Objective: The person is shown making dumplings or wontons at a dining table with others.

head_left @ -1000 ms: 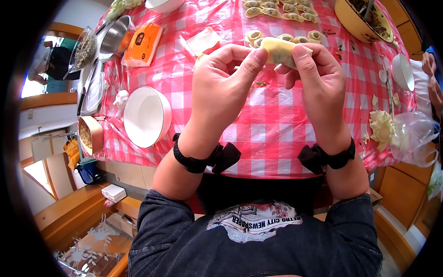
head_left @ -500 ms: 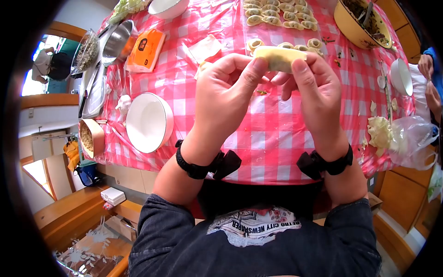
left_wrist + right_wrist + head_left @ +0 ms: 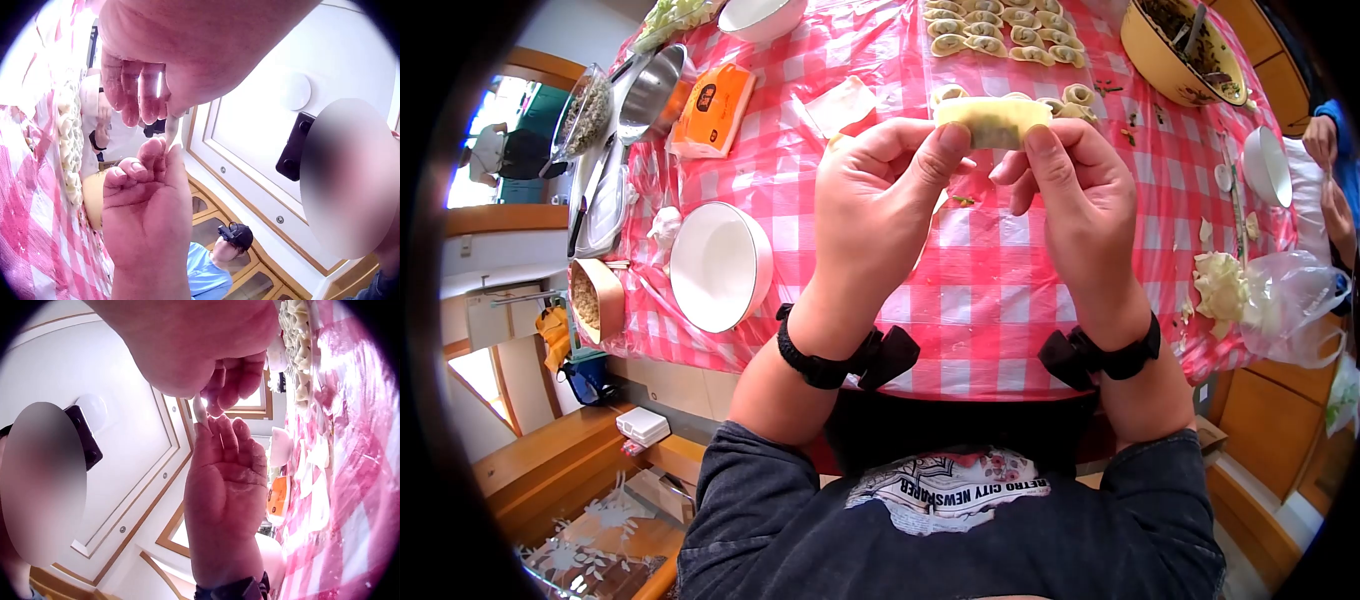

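Note:
A folded wonton [image 3: 992, 118], its pale yellow wrapper wrapped round dark green filling, is stretched level between both hands above the table. My left hand [image 3: 882, 195] pinches its left end between thumb and fingers, and my right hand [image 3: 1082, 195] pinches the right end. In the left wrist view the wonton [image 3: 172, 130] shows as a thin pale edge between the fingertips; the right wrist view shows the same pale edge. Beyond the hands, a few shaped wontons [image 3: 1075, 98] lie partly hidden, with rows of finished wontons [image 3: 1005, 30] behind them.
A pale stack of wrappers [image 3: 840, 105] lies left of the hands, near an orange packet [image 3: 713, 108]. An empty white bowl [image 3: 718, 266] stands at the left. A yellow filling basin [image 3: 1145, 60], a small white bowl [image 3: 1266, 165] and cabbage leaves [image 3: 1222, 290] are at the right.
The wonton has gone from a slight tilt to nearly level, with its filled face turned more toward the head camera. Both hands still pinch its ends; the right thumb has moved down along it.

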Action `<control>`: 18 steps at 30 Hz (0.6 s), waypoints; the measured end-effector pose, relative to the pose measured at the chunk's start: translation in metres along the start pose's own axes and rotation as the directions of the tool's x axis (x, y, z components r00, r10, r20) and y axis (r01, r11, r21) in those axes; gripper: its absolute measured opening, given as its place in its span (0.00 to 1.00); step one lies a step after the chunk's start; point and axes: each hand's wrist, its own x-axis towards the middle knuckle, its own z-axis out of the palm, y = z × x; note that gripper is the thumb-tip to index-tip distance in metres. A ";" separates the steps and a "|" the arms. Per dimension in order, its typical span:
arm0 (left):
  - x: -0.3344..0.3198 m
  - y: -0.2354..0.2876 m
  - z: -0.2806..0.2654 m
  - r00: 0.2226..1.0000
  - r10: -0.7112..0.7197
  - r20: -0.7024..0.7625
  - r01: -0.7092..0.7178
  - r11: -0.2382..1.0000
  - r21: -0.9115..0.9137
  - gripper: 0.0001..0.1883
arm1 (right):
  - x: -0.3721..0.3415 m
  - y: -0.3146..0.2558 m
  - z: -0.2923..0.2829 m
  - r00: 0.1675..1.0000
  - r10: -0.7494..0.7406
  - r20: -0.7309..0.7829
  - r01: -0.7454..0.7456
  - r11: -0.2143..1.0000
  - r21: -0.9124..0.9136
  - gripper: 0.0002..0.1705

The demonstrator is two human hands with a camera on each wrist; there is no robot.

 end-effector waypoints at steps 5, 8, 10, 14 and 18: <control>0.000 0.000 -0.003 1.000 -0.012 0.018 0.011 0.999 0.052 0.14 | 0.000 0.003 -0.001 1.000 0.027 0.000 -0.027 1.000 -0.002 0.11; -0.001 0.002 0.006 0.999 0.006 -0.038 -0.007 0.999 -0.044 0.14 | 0.000 0.004 -0.002 1.000 -0.003 -0.001 0.003 1.000 0.009 0.11; -0.001 0.003 0.003 1.000 -0.007 -0.016 0.006 0.998 -0.057 0.14 | 0.000 0.002 -0.002 1.000 -0.005 -0.002 0.005 1.000 -0.004 0.11; -0.002 0.002 0.001 0.998 -0.060 0.029 0.062 0.997 -0.056 0.13 | -0.001 0.002 0.002 0.999 0.010 -0.054 -0.008 0.999 0.037 0.11; -0.003 0.002 0.003 0.999 -0.029 0.025 0.031 0.996 -0.085 0.12 | -0.001 0.004 0.000 1.000 0.006 -0.007 -0.005 0.999 0.037 0.11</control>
